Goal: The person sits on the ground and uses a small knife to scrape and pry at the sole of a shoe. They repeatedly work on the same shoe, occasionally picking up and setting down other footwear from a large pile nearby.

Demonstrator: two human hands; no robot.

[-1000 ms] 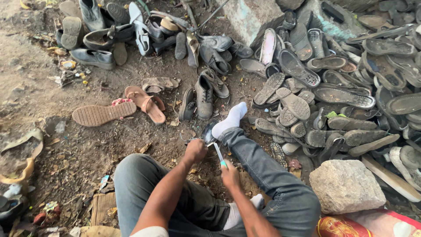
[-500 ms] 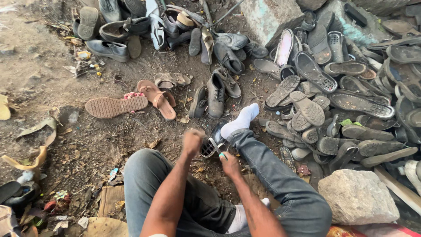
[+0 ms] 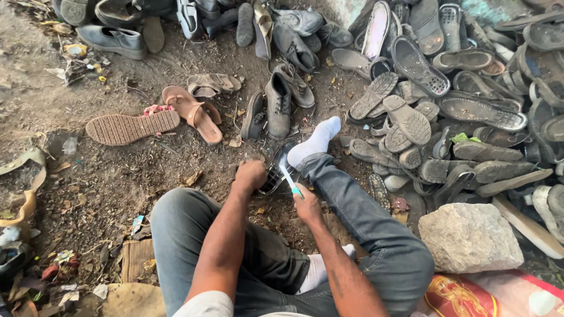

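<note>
Both your hands are closed, left hand (image 3: 251, 174) clamping the dark shoe (image 3: 275, 174), right hand (image 3: 306, 202) gripping the white-bladed tool (image 3: 290, 181); pin the shoe firmly under your socked foot (image 3: 316, 142), cutting away from your fingers.

Beside the white sock (image 3: 316, 142), the black sole (image 3: 276, 170) shows a gridded tread, and the tool (image 3: 290, 181) over it is white with a teal handle. Left of the sock lie a tan sandal (image 3: 194, 113) and a reddish-brown dotted sole (image 3: 132, 127); the jeans (image 3: 364, 223) are grey-blue.

The left hand (image 3: 251, 174) grips a dark sole (image 3: 275, 171) on the dirt ground (image 3: 117, 176), beside the socked foot (image 3: 314, 142). The right hand (image 3: 308, 205) holds a blade (image 3: 290, 181) against it. A stone (image 3: 470, 237) lies near the shoe pile (image 3: 446, 105).
</note>
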